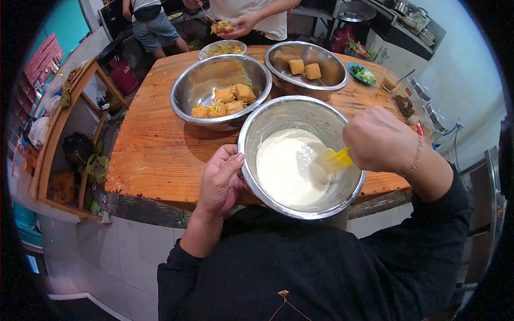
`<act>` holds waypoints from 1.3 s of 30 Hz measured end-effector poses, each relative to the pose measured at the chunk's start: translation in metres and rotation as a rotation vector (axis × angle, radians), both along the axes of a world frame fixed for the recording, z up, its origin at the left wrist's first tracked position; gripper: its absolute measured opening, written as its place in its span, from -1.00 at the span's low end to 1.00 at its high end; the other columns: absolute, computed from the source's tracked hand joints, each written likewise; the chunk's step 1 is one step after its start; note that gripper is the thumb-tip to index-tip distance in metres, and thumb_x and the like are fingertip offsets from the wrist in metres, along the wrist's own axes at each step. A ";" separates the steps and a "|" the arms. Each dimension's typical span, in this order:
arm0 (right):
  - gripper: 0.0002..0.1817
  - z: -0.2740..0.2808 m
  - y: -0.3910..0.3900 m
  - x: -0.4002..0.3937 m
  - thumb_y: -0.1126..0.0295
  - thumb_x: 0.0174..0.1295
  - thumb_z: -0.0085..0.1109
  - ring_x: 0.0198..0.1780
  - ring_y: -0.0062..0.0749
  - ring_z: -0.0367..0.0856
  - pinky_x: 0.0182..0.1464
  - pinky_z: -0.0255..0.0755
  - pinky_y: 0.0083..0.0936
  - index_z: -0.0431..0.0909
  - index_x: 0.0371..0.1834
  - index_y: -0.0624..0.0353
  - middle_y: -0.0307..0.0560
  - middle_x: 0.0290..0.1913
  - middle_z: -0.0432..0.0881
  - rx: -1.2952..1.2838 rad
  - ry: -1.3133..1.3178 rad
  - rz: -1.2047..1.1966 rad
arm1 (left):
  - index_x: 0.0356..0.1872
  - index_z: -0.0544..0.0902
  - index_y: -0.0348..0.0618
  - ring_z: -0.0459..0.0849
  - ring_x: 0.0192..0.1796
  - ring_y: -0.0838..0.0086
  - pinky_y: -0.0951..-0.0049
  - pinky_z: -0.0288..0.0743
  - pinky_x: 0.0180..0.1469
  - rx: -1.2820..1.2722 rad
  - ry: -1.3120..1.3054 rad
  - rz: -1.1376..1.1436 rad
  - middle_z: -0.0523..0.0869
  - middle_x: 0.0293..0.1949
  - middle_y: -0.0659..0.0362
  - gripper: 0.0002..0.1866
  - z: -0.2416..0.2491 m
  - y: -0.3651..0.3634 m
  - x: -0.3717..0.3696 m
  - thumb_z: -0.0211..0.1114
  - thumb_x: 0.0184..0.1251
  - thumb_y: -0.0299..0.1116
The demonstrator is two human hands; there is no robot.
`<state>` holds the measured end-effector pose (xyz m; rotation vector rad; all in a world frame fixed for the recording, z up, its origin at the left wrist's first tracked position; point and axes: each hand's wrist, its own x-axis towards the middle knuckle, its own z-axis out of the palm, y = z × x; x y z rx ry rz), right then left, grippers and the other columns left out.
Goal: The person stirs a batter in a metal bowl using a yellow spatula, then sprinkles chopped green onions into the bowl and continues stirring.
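Close to my body, at the table's front edge, a steel mixing bowl tilts towards me with pale, creamy batter inside. My left hand grips its left rim, thumb on top and fingers underneath. My right hand is wrapped round a yellow plastic tool, perhaps a spatula or ladle; its lower end dips into the batter and is hidden. Just beyond stands a second steel bowl with several stuffed tofu pieces. A third bowl holds two plain tofu pieces.
Across the wooden table, another person's hands hold a filled tofu piece and a spoon above a bowl of shredded vegetables. At the right are a plate of chopped greens and a glass. A wooden-framed cabinet stands left.
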<state>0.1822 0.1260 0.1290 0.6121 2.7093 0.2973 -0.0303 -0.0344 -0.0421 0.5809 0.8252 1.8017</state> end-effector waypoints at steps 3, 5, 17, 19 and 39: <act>-0.87 0.006 -0.008 0.022 0.52 0.03 0.19 -0.34 -0.03 0.65 -0.25 0.46 -0.21 0.73 -0.40 0.24 0.08 -0.48 0.64 0.032 0.156 0.016 | 0.03 0.44 -0.27 0.72 -0.26 0.56 0.50 0.74 -0.27 0.026 -0.024 -0.006 0.67 -0.14 0.09 -0.78 -0.004 0.001 0.000 0.15 0.53 -0.38; -0.80 0.003 -0.018 0.032 0.54 0.07 0.18 -0.26 -0.06 0.61 -0.16 0.44 -0.24 0.74 -0.25 0.23 0.03 -0.42 0.59 0.034 0.307 0.050 | 0.03 0.44 -0.27 0.72 -0.27 0.57 0.53 0.73 -0.28 0.020 -0.043 0.005 0.68 -0.15 0.09 -0.78 -0.004 0.001 0.002 0.15 0.53 -0.37; -0.58 -0.036 -0.023 0.061 0.50 0.10 0.23 0.15 -0.04 0.47 0.22 0.32 -0.25 0.67 0.10 0.24 0.12 0.01 0.53 -0.081 0.434 0.061 | 0.08 0.45 -0.27 0.71 -0.21 0.61 0.58 0.68 -0.23 0.022 -0.013 -0.004 0.68 -0.14 0.13 -0.74 -0.002 -0.004 0.002 0.16 0.53 -0.33; -0.59 -0.035 -0.020 0.067 0.51 0.11 0.22 0.15 -0.04 0.49 0.20 0.36 -0.26 0.67 0.09 0.26 0.14 0.05 0.53 -0.088 0.509 0.062 | 0.07 0.46 -0.25 0.71 -0.18 0.61 0.56 0.69 -0.20 -0.012 -0.001 0.023 0.68 -0.13 0.15 -0.75 0.000 -0.005 0.004 0.15 0.54 -0.32; -0.28 -0.163 0.018 0.087 -0.07 0.60 -0.49 0.16 -0.05 0.64 0.25 0.51 -0.19 0.10 0.51 0.37 0.36 0.16 0.59 -1.706 1.937 -0.459 | 0.54 0.08 -0.27 0.33 0.49 0.24 0.21 0.19 0.51 -0.048 0.123 -0.127 0.33 0.46 -0.10 -0.19 0.011 -0.001 0.021 -0.51 0.61 0.23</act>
